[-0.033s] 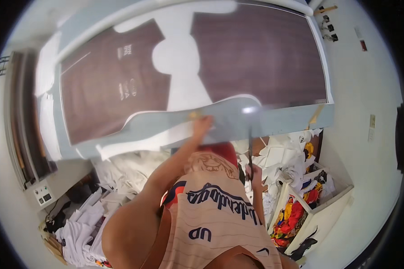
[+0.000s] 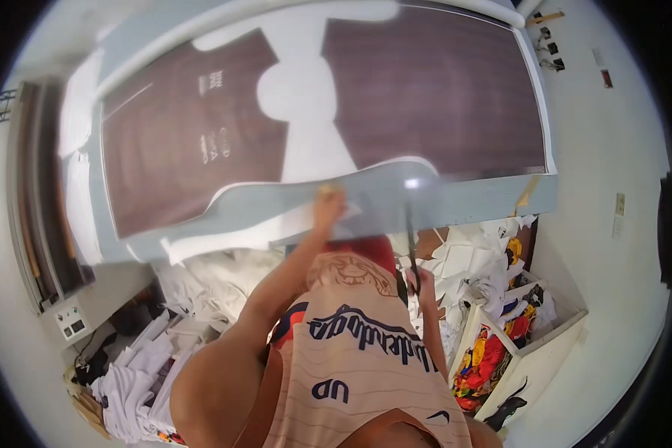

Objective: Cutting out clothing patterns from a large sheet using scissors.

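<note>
My left hand [image 2: 329, 210] is over the front edge of the table, smeared by motion, so its fingers do not show clearly. It overlaps the right end of a white offcut strip [image 2: 250, 236], and a small yellowish patch [image 2: 328, 190] shows by the fingertips. Low on the right, my right hand [image 2: 424, 285] is closed around a long dark tool that looks like scissors [image 2: 412, 250], pointing up toward the table edge. Beyond both hands a large brown printed sheet [image 2: 433, 89] with white cut-out shapes [image 2: 299, 89] lies on the grey-blue table [image 2: 493, 196].
White cloth or paper scraps [image 2: 470, 257] are heaped below the table's front edge. An open bin [image 2: 489, 328] at right holds colourful cloth pieces. More white cloth [image 2: 138, 381] lies at lower left, near a wall-mounted socket box [image 2: 72, 323]. A long roller frame [image 2: 41, 187] stands at left.
My left hand has shifted slightly left along the table edge. The scissors in my right hand have tilted a little, their upper end now further left. The sheet looks unmoved.
</note>
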Available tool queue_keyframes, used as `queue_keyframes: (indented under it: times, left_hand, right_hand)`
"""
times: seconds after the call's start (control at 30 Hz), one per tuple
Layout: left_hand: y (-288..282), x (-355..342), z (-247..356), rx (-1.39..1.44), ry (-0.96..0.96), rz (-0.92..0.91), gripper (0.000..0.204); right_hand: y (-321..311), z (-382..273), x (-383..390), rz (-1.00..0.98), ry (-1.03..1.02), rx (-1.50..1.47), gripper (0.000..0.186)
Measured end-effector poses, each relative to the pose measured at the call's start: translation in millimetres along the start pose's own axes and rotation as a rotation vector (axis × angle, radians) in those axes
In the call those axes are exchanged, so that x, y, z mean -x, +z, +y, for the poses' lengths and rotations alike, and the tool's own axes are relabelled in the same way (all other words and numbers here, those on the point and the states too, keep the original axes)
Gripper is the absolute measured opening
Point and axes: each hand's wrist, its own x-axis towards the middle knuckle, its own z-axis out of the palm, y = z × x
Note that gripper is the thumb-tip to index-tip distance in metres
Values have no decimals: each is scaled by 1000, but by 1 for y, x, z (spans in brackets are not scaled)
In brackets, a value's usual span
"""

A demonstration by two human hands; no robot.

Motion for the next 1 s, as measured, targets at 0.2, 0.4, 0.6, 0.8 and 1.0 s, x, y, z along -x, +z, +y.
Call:
queue_keyframes:
  times: [0.2,0.4,0.6,0.8,1.0]
  left_hand:
    - [-99,-19,16,539,23,281,42]
    - [-173,-38,20,525,158,282,26]
    - [-196,-36,22,237,113,28,20]
    - [-201,-37,31,409,-2,16,18]
    - [-207,-46,26,390,-13,-41,20]
  right_hand:
    - [98,-55,-67,-424,109,112,46]
    - [228,-51,-76,-449,34,-17,44]
    - [344,-31,-59,-253,-3,-89,47]
    - [394,-25,-56,-155,-9,-97,44]
    - [412,-25,-58,-96,24,-232,40]
